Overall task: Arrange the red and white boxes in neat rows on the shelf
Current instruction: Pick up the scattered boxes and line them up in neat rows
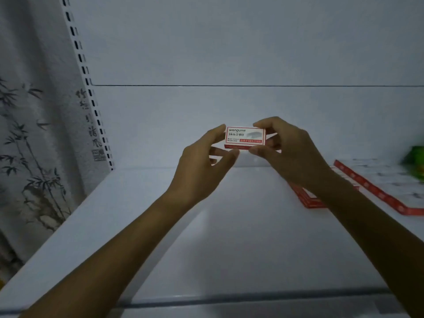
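Head camera —

A: One small red and white box (pixel 245 137) is up in mid-air, printed face towards us. It hangs above the white shelf (pixel 206 226) and touches nothing but fingers.

B: And both hands are on it! The left hand (pixel 202 166) pinches the left end, forefinger on the top edge, thumb under the bottom edge. The right hand (pixel 291 152) mirrors that at the other end, fingers curled over the top corner and thumb below.

A: Where's the rest of the stock?

B: Well off to the right, lying flat on the shelf. There's a long row of boxes (pixel 376 191) with red edges showing, and a short stack (pixel 309 198) partly hidden behind the right forearm. All of it is blurred. Something green (pixel 416 161) sits at the far right edge, and I can't tell what it is.

A: How will the box handle?

B: My guess is thin card, light and stiff enough to keep its shape, but the flat faces would dent under a hard squeeze. The print looks glossy, so it may be a bit slippery. Hold it by the edges at the two short ends, then set it down flat and nudge it against a neighbour.
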Action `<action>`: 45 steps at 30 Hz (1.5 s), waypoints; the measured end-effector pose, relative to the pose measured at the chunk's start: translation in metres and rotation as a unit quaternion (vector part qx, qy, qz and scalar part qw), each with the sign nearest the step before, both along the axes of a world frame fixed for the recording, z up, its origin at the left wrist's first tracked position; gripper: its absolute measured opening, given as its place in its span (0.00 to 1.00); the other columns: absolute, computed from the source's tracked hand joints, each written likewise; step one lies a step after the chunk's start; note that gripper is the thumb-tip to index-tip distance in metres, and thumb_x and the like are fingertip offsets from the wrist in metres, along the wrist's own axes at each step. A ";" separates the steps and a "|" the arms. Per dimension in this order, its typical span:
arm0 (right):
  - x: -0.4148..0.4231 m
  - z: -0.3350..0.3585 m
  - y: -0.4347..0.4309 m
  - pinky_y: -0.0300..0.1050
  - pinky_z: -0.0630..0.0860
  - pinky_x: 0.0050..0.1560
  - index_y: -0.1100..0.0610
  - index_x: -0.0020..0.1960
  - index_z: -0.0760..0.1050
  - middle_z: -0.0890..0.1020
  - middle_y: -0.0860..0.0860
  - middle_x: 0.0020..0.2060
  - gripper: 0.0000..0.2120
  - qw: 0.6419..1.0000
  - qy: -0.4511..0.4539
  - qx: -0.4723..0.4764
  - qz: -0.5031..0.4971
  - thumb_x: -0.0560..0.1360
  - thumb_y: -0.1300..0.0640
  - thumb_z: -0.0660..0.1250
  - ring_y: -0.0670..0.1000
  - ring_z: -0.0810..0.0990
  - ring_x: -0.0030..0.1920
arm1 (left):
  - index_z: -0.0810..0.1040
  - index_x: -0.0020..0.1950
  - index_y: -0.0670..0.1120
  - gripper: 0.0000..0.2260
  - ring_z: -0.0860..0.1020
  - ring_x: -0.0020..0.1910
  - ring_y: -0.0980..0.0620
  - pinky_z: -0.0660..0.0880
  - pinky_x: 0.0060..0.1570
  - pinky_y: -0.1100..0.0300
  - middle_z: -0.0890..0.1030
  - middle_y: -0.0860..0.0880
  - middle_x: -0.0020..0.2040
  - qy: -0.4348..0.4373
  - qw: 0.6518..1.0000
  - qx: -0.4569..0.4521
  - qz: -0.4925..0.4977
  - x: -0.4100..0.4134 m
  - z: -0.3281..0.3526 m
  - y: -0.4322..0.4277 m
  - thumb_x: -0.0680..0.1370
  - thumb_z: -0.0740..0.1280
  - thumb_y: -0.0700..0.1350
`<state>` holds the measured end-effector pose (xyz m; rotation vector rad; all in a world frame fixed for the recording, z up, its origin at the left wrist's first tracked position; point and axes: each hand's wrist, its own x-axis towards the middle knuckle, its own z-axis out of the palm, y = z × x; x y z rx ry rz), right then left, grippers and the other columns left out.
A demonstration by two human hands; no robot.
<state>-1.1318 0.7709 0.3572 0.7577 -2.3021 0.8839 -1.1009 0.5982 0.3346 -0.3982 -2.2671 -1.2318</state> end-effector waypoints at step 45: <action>-0.042 -0.106 0.248 0.48 0.70 0.61 0.51 0.69 0.66 0.77 0.50 0.62 0.23 0.974 -0.157 0.127 -0.102 0.77 0.47 0.62 0.52 0.77 0.58 | 0.60 0.74 0.51 0.31 0.51 0.75 0.47 0.53 0.72 0.51 0.59 0.48 0.76 -0.073 0.943 -0.317 0.072 -0.040 -0.110 0.219 0.75 0.55 0.66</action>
